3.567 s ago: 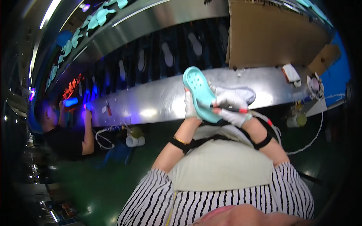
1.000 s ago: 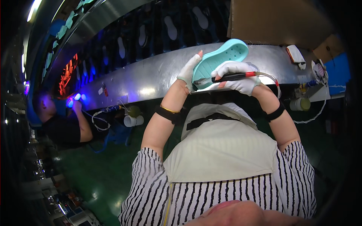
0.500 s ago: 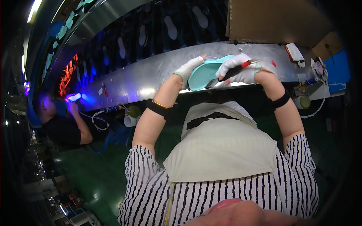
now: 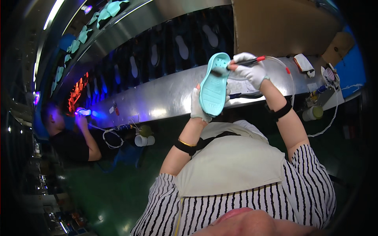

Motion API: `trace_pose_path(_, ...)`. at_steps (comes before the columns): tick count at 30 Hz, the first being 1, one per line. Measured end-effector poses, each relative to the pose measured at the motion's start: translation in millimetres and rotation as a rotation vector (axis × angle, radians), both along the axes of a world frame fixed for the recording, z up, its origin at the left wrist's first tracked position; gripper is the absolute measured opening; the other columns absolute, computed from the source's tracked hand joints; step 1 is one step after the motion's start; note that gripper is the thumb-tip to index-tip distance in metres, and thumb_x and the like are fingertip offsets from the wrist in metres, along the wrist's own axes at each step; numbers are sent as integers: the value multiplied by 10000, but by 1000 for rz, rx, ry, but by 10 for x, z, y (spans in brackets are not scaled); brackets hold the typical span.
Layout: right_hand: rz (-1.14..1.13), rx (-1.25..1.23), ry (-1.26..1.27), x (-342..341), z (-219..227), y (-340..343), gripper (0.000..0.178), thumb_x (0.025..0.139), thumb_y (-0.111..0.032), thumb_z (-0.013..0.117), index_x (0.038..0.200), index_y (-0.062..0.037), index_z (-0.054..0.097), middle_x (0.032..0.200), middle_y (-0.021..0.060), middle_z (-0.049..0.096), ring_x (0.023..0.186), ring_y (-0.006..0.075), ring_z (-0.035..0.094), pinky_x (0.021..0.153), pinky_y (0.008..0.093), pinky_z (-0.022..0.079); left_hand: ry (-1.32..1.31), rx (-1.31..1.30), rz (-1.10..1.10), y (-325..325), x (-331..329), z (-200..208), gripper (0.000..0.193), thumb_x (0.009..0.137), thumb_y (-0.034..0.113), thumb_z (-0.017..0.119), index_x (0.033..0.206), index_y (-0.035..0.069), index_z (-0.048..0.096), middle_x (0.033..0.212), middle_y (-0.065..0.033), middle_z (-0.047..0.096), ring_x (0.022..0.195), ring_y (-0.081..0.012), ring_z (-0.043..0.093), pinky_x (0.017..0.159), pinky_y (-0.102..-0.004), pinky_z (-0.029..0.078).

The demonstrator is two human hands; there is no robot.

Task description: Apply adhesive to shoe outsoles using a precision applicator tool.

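Observation:
My left hand (image 4: 197, 105), in a white glove with bare fingertips, is closed around the lower part of a turquoise shoe sole (image 4: 213, 91). The sole stands nearly upright in the picture, its inner face with several small holes turned toward me. Gloved in white too, my right hand (image 4: 255, 74) grips a dark-handled brush (image 4: 249, 62) with a red band and a clear hose at its end. The blurred bristles lie over the upper part of the sole. Behind the sole, a white sheet (image 4: 241, 87) rests on the metal ledge (image 4: 157, 101).
Beyond the ledge runs a dark line with several pale soles (image 4: 182, 48). A cardboard panel (image 4: 271, 27) stands at the back right, near a folded cloth (image 4: 304, 65). Containers hang below the ledge (image 4: 313, 113). At far left, a co-worker (image 4: 71, 137) handles a brightly lit piece.
The sole has turned from lying aslant to upright and come away from the ledge. My right hand has lifted, and the brush now reaches the sole's upper part.

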State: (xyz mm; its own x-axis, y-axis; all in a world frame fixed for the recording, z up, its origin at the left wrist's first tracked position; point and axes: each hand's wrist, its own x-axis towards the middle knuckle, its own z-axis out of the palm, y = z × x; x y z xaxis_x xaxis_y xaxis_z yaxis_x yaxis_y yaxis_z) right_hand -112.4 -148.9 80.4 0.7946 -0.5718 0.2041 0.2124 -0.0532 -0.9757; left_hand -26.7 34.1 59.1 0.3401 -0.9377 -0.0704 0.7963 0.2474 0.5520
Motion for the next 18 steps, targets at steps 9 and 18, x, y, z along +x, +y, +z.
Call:
trace_pose_path(9,90,-518,-258,-298,12,628,200,680,66,688,813,-43,585,864,60,623,796,178,609,735,285,493,-159,61,203,142,51,0,578,899,467,303,1245,20,424,1104,-178,560,934,-301,596,791,-391,517)
trace_pose_path(18,73,-617,-331,-266,370,230,195,661,87,664,810,-19,598,885,103,611,843,222,598,762,304,477,-418,11,176,105,143,220,505,929,398,342,1261,26,418,1026,-124,589,878,-164,582,746,-282,486)
